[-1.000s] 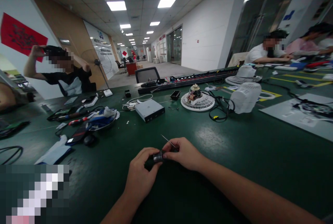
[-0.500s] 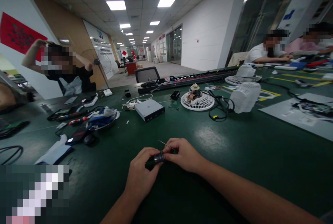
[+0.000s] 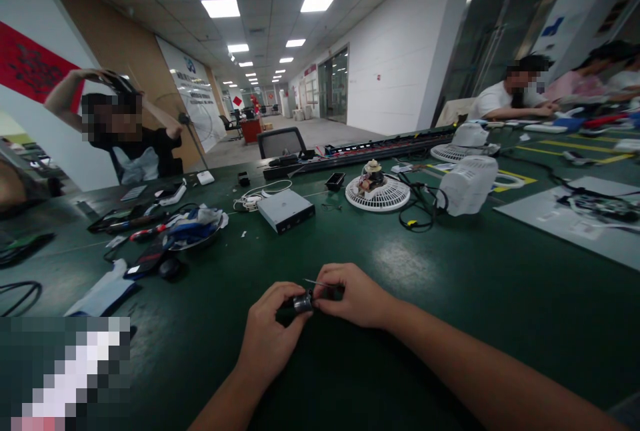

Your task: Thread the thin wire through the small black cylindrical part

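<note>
Both of my hands meet low in the middle of the view, just above the green table (image 3: 450, 297). My left hand (image 3: 273, 337) is closed round a small dark tool handle with a silver collar (image 3: 302, 302). My right hand (image 3: 350, 294) pinches the other end, where a thin metal shaft (image 3: 315, 281) pokes out to the left of its fingers. The rest of the tool is hidden inside my fingers.
A grey box (image 3: 287, 210), a white fan grille with a motor (image 3: 377, 192) and a white fan housing (image 3: 467, 184) lie further back. Cables, cloths and tools (image 3: 165, 231) clutter the left. Other people sit at the left and far right of the table.
The thin shaft has tipped from pointing up-left to lying nearly level. My hands have stayed in place. The person at the left has raised both arms higher over their head.
</note>
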The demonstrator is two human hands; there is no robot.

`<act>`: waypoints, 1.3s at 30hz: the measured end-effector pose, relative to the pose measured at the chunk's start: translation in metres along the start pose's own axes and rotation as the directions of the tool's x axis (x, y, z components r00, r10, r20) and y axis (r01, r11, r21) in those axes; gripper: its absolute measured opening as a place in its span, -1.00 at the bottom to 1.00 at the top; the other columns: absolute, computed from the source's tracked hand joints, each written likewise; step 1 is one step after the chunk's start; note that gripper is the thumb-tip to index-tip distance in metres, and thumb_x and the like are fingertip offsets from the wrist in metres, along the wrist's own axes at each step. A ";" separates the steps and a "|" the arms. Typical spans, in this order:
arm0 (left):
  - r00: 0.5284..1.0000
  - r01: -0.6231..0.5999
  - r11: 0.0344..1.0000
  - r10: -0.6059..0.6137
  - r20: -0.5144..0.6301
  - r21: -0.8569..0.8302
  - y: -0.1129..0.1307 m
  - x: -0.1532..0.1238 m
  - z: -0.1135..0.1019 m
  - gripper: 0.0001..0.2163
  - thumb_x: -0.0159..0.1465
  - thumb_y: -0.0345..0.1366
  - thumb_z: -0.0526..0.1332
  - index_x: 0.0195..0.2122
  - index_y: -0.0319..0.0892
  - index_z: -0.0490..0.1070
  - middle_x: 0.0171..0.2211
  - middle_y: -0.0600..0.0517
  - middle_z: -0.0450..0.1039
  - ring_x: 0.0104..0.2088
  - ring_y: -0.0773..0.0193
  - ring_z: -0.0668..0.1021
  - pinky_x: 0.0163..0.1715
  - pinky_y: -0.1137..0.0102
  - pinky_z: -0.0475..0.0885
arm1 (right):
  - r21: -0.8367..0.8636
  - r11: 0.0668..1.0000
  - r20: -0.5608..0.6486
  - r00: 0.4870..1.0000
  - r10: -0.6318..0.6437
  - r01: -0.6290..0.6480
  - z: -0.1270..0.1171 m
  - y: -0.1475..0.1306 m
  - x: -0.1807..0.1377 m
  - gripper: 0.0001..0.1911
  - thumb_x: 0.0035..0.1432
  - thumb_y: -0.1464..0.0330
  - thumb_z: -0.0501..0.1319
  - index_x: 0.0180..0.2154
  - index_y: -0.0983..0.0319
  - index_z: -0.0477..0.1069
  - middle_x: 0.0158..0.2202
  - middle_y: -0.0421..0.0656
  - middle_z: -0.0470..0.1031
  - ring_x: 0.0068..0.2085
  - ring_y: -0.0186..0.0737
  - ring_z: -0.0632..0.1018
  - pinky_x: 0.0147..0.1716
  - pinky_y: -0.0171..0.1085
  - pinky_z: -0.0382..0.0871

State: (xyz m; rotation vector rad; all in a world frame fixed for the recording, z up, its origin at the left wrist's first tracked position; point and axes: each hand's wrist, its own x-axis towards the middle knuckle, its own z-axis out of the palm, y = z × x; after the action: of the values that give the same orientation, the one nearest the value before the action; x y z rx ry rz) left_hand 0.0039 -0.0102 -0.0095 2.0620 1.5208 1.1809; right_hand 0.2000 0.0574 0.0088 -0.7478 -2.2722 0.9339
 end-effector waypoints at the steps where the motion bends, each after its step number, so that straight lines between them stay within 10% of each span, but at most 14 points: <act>1: 1.000 0.012 1.000 -0.012 0.014 0.004 0.000 0.000 0.000 -0.77 0.13 -0.44 0.30 -0.18 -0.09 0.46 -0.19 0.02 0.51 -0.16 0.18 0.56 -0.15 0.24 0.50 | -0.024 0.999 0.016 1.000 -0.024 0.025 -0.001 -0.001 -0.001 -0.90 0.08 0.41 0.29 -0.30 0.23 0.54 -0.33 -0.20 0.46 -0.37 -0.33 0.47 -0.38 -0.35 0.31; 11: 0.996 0.089 0.995 -0.088 0.029 -0.038 0.000 0.001 0.000 -0.77 0.12 -0.39 0.32 -0.18 -0.11 0.46 -0.23 0.04 0.53 -0.21 0.19 0.58 -0.17 0.26 0.51 | -0.208 0.974 0.057 0.995 -0.084 0.094 0.002 0.001 -0.001 -0.83 0.26 0.38 0.17 -0.13 0.16 0.48 -0.19 -0.18 0.45 -0.19 -0.28 0.49 -0.18 -0.31 0.33; 39: 0.994 0.100 0.985 -0.094 0.049 -0.140 0.006 0.003 0.003 -0.75 0.11 -0.38 0.32 -0.16 -0.12 0.47 -0.22 0.00 0.56 -0.20 0.16 0.60 -0.17 0.23 0.52 | 0.051 0.996 0.029 0.997 -0.072 0.070 -0.002 -0.001 -0.002 -0.94 0.20 0.42 0.19 -0.30 0.23 0.45 -0.26 -0.17 0.35 -0.26 -0.30 0.44 -0.27 -0.32 0.32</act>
State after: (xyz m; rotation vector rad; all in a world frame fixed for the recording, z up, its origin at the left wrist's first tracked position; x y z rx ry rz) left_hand 0.0099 -0.0097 -0.0059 1.8867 1.4560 1.1666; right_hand 0.2024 0.0559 0.0102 -0.6306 -2.2778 0.9715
